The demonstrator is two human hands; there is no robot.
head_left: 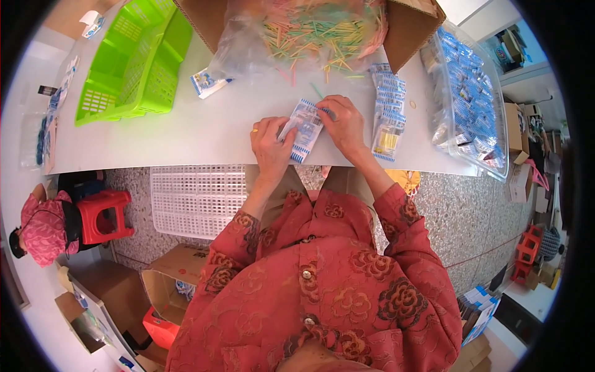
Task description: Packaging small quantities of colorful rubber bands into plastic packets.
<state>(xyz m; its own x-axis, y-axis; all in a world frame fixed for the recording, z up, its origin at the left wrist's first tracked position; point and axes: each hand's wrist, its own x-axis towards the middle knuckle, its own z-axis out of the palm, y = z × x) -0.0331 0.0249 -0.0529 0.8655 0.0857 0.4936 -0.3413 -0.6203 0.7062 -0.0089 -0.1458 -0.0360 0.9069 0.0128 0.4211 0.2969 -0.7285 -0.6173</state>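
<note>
A small blue-and-white plastic packet (304, 133) lies slantwise at the table's near edge, between my two hands. My left hand (271, 142) grips its left side, with the thumb across the front. At the upper right corner, the fingers of my right hand (344, 123) are pinched together on the packet; whether they hold anything else is hidden. Just beyond the packet lies a thin green plastic stick (317, 90). To the right, several similar packets (389, 115) overlap in a column. Another packet (207, 83) rests at the left, by the clear bag.
An open cardboard box (409, 37) with a clear bag of coloured sticks (322, 34) stands at the far middle. A green basket (133, 68) is on the left, a clear bin of packets (469, 93) on the right. Below the table sits a white crate (198, 201); a person (49, 223) is far left.
</note>
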